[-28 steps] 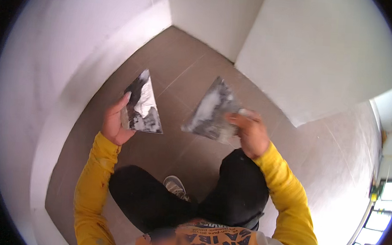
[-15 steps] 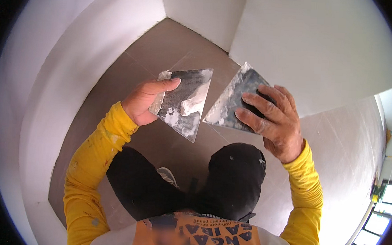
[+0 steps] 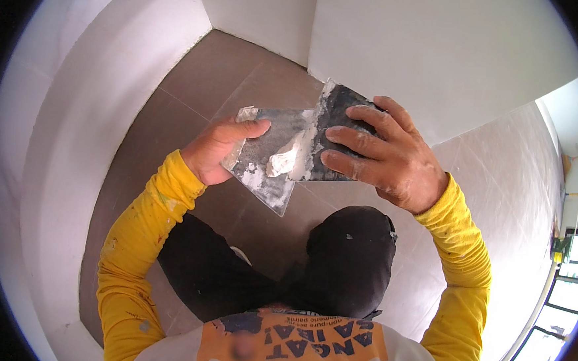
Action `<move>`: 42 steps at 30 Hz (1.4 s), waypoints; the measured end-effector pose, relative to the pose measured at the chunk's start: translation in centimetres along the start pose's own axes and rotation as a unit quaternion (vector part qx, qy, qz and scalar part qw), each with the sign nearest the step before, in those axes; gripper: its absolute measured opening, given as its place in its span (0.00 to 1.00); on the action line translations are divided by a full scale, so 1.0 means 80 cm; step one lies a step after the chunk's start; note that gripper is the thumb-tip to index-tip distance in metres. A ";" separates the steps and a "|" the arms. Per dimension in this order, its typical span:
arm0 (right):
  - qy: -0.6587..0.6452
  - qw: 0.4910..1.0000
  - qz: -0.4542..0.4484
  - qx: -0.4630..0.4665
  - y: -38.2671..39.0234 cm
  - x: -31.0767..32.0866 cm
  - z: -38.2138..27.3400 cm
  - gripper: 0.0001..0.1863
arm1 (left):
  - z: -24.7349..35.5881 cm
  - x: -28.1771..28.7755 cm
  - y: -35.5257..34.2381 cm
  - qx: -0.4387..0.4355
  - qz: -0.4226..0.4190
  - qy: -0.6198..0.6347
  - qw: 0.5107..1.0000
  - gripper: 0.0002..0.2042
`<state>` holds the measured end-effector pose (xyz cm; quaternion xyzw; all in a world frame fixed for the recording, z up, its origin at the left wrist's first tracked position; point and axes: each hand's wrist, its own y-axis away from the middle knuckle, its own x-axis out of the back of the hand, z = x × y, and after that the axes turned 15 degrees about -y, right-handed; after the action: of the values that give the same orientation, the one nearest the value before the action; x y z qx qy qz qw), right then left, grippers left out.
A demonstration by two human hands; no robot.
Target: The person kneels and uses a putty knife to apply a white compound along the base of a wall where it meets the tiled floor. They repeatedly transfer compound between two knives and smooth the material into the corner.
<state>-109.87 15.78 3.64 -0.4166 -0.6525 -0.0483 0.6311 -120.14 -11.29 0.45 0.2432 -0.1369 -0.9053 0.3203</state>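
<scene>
My left hand (image 3: 215,146): clamped, thumb uppermost, on a flat blade (image 3: 255,139); white paste (image 3: 283,161) right of the thumb. My right hand (image 3: 406,154): fingers spread, gripping a second blade (image 3: 336,107). Change: gap closed, blades now meet, apparently bringing paste within scraping reach.

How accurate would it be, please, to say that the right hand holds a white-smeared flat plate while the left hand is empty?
Not quite: the left hand is not empty; the head view shows it holding another plate. The right hand does hold a white-smeared flat plate.
</scene>
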 end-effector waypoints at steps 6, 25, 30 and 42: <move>-0.084 0.995 -0.054 -0.013 0.018 0.001 -0.002 0.26 | -0.013 0.004 0.000 -0.008 0.039 0.018 0.999 0.16; -0.607 0.086 0.709 -0.349 0.358 -0.429 0.147 0.20 | -0.114 0.235 0.205 -0.103 0.453 -0.628 0.624 0.21; -0.555 0.063 0.754 -0.346 0.367 -0.422 0.212 0.16 | -0.132 0.316 0.193 -0.151 0.447 -0.531 0.704 0.17; -0.553 0.086 0.744 -0.365 0.361 -0.426 0.243 0.16 | -0.163 0.320 0.177 -0.111 0.503 -0.301 0.802 0.18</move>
<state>-112.54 29.50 -42.99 -0.7784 -0.0775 0.4572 -0.4232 -123.30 -39.82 -13.88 -0.1819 -0.2286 -0.6537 0.6981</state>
